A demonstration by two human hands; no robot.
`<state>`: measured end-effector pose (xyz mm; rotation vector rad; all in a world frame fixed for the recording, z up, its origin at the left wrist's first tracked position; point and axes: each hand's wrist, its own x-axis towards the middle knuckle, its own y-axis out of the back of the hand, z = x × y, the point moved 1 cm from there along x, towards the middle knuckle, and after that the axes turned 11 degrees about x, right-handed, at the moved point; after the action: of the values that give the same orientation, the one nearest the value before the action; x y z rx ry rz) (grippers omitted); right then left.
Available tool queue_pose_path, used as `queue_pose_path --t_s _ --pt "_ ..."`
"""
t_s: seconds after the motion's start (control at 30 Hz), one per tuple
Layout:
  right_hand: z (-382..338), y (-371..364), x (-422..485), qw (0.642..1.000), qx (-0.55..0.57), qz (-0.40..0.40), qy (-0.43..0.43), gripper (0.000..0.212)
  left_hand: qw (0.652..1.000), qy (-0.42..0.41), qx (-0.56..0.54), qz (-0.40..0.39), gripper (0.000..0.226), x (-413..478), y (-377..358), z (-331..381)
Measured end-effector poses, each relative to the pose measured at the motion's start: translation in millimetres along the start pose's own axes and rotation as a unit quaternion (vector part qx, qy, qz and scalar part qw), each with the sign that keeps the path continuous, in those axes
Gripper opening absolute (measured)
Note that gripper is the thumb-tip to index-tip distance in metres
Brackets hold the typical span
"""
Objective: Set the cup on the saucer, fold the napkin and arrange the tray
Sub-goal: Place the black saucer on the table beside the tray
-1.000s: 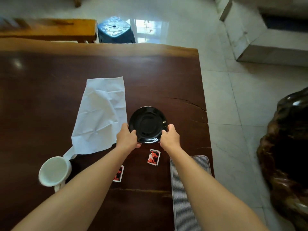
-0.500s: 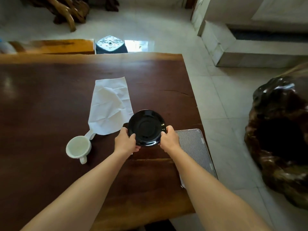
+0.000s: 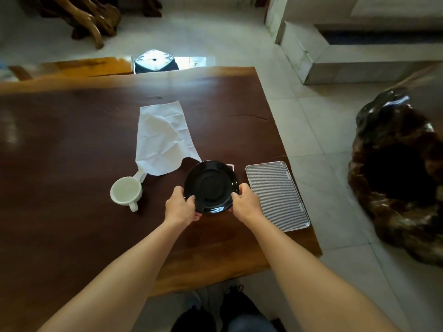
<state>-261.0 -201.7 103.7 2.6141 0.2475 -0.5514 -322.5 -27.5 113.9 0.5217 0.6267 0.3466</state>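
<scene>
Gripping the glossy black saucer (image 3: 211, 185) by its rim, left hand (image 3: 180, 207) and right hand (image 3: 247, 203) clamped on opposite edges — a slip could crack it on the table (image 3: 72, 140).

Dim daylit room, wide-angle view.
Glare on floor (image 3: 191, 61) at 12 o'clock; edges bend and blur slightly.

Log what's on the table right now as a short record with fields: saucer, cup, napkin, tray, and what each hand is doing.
saucer: black saucer, held at its rim by both hands
left hand: left hand grips the saucer's left edge
right hand: right hand grips its right edge
cup: white cup, empty, left of the saucer
napkin: white napkin, unfolded, creased
tray: ribbed metal tray, empty, at the table's right edge
</scene>
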Motion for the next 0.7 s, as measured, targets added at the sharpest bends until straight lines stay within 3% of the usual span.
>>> queue_pose_path --t_s 0.33,0.43,0.7 --pt "22.9 48.1 23.2 0.998 -0.026 -0.049 -0.012 0.014 0.999 0.029 -0.011 0.009 0.014 -5.8 -46.9 15.8" --pt "36.3 60.5 34.1 0.996 -0.047 -0.068 -0.02 0.008 0.998 0.061 -0.004 0.006 0.006 -5.3 -68.0 15.6" --pt "73.1 56.9 64.9 0.99 -0.093 -0.084 -0.062 0.01 0.989 0.147 -0.01 -0.007 0.011 14.4 -107.3 5.9"
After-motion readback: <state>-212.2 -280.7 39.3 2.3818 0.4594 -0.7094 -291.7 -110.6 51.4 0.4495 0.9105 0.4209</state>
